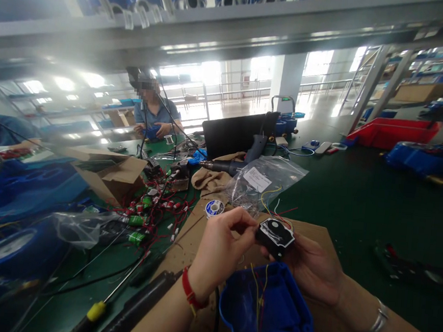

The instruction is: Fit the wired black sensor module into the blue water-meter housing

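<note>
A: Over the cardboard sheet (185, 240) at the near edge of the green worktop (357, 197), what have the hands got?

B: The right hand (313, 268) cradles a small black module (275, 235) from below, fingers closed around its underside; the left hand (218, 247) pinches at the module's left edge with thumb and fingertips, a red band on that wrist; both hands are grasping, neither released.

A: And the wires?

B: Thin red and yellow wires (276, 201) rise from the module's top; more thin leads run down into the blue housing (267, 308), which lies open just below the hands, near the chest.

A: Which step would you call it?

B: I'd judge the module is being turned or readied above the housing; it is held clear of it, not seated.

A: What does the next move ask?

B: Probably a steady grip by the right hand while the left sorts the fine leads; they could snag on the housing rim.

A: Anything else near?

B: A clear bag (266, 185), a solder reel (214, 208), a yellow-handled screwdriver (97, 312) to the left; another person (154, 112) works across the worktop.
</note>
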Tool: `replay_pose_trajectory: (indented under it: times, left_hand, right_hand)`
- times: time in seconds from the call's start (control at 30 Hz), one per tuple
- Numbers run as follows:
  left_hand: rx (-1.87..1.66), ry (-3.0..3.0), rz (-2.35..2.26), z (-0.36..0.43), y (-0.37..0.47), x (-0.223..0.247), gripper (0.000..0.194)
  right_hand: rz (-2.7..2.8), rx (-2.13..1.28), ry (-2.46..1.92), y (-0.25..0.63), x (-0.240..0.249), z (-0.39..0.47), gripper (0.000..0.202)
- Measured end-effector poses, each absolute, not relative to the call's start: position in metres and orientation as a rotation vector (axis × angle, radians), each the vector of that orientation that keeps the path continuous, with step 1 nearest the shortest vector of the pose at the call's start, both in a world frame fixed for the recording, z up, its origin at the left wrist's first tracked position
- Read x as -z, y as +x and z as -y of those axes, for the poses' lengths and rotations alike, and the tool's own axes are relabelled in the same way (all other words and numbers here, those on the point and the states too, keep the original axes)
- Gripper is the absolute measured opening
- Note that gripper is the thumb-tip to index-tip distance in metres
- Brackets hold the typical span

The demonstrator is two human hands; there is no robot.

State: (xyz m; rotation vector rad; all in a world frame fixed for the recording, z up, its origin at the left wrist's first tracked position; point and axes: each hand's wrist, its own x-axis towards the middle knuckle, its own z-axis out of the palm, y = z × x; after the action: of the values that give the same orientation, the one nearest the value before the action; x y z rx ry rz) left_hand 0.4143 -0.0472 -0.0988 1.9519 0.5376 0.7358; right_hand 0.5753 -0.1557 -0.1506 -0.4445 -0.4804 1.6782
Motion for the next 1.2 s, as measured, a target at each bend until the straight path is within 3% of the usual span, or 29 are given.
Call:
replay_pose_trajectory:
  times: [0.23,0.43,0.77,1.0,1.2]
  left_hand:
    - [-0.748,2.162,-0.484,0.05,0.412,0.09,0.013]
    - [-0.703,2.164,-0.411,0.051,0.412,0.09,0.041]
    - [-0.585,2.171,-0.41,0.053,0.412,0.083,0.052]
    - [-0.667,2.047,-0.508,0.047,0.407,0.077,0.025]
    - [-0.514,2.208,-0.497,0.056,0.41,0.079,0.043]
  right_hand:
    - [0.507,-1.586,-0.548,0.58,0.155,0.156,0.029]
    - [0.538,-1.527,-0.547,0.587,0.158,0.155,0.04]
    - [0.534,-1.428,-0.53,0.576,0.145,0.157,0.031]
    - [0.728,-1.109,-0.759,0.571,0.127,0.158,0.049]
    - [0.89,-0.881,-0.918,0.565,0.124,0.158,0.044]
